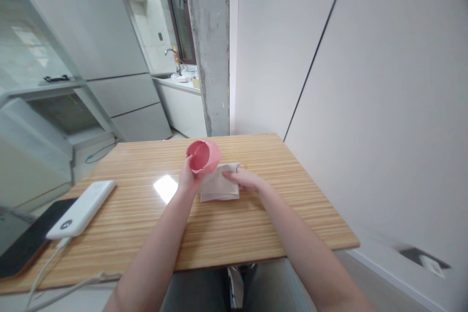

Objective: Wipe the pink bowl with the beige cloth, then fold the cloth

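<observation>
A pink cup-like container (pixel 212 157) is tilted above the wooden table, its hollow opening facing me. My left hand (pixel 189 178) is closed around its lower left side, with the thumb at the rim. Just right of and below it is a folded white cloth (pixel 217 188). My right hand (pixel 245 178) grips the cloth's right side, thumb on top and the other fingers mostly hidden beneath. The container overlaps the cloth's upper left in view; whether they touch I cannot tell.
The wood-grain table (pixel 278 234) carries a white power bank (pixel 82 209) with a cable (pixel 47 265) and a dark phone-like slab (pixel 32 239) at the left. A white panelled wall (pixel 358 107) stands close on the right. Behind are a concrete column (pixel 212 48) and a sink faucet (pixel 178 61).
</observation>
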A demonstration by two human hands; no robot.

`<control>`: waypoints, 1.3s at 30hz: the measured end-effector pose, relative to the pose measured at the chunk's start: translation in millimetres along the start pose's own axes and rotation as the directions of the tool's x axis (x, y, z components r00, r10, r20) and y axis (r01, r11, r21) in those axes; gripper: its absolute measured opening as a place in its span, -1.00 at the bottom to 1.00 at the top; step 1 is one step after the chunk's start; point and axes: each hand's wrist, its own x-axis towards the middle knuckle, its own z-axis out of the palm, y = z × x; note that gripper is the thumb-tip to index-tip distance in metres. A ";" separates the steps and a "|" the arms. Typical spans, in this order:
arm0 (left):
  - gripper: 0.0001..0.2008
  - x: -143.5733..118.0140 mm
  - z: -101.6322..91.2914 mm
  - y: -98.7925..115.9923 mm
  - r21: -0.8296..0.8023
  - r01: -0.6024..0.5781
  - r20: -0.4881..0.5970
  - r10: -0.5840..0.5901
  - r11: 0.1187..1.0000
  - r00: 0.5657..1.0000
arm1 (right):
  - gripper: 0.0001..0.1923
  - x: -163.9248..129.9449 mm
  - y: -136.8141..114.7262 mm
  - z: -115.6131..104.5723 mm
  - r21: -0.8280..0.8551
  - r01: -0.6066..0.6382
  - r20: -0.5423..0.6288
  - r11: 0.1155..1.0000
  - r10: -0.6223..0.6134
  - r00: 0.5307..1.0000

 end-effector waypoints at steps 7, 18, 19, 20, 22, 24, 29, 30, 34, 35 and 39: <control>-0.75 -7.6 6.5 -25.8 0.096 0.126 0.151 -0.140 0.987 0.979 | -0.83 -2.4 -34.0 -12.7 -0.190 0.244 -0.221 0.951 -0.284 0.933; -0.73 -8.7 -1.0 -32.2 0.578 -0.026 0.329 -0.204 0.816 0.922 | -0.74 19.5 -36.0 -40.4 -0.046 0.296 -0.416 0.954 -0.288 0.862; -0.77 -8.8 -2.4 -32.4 0.645 -0.142 0.367 -0.142 0.751 0.919 | -0.71 20.4 -40.1 -54.0 -0.082 0.319 -0.499 0.944 -0.316 0.807; -0.80 -9.5 -3.7 -32.9 0.699 -0.257 0.425 -0.100 0.667 0.900 | -0.68 20.2 -43.9 -68.0 -0.145 0.328 -0.590 0.933 -0.348 0.729; -0.85 -12.3 -5.8 -34.1 0.764 -0.451 0.550 -0.099 0.462 0.829 | -0.62 17.0 -49.4 -94.9 -0.324 0.310 -0.707 0.894 -0.446 0.549; -0.84 -15.5 -7.1 -34.7 0.768 -0.589 0.634 -0.173 0.251 0.754 | -0.60 11.7 -51.6 -116.1 -0.483 0.226 -0.740 0.846 -0.532 0.412; -0.74 -17.2 -7.3 -31.4 0.685 -0.728 0.674 -0.361 -0.022 0.645 | -0.57 5.0 -48.0 -136.6 -0.570 0.079 -0.754 0.818 -0.559 0.344; -0.70 -16.7 -7.5 -30.4 0.669 -0.742 0.677 -0.383 -0.034 0.628 | -0.57 5.4 -47.1 -137.2 -0.572 0.049 -0.758 0.819 -0.550 0.350; -0.56 -16.3 -9.7 -26.9 0.623 -0.778 0.676 -0.444 -0.082 0.588 | -0.53 7.3 -46.1 -137.5 -0.561 -0.117 -0.781 0.820 -0.477 0.403; -0.53 -16.8 -10.3 -26.3 0.618 -0.780 0.671 -0.451 -0.099 0.589 | -0.52 7.4 -46.3 -137.7 -0.559 -0.148 -0.785 0.816 -0.463 0.412; -0.55 -19.8 -10.5 -25.5 0.603 -0.784 0.659 -0.461 -0.149 0.594 | -0.50 5.5 -47.6 -138.1 -0.559 -0.212 -0.793 0.802 -0.441 0.420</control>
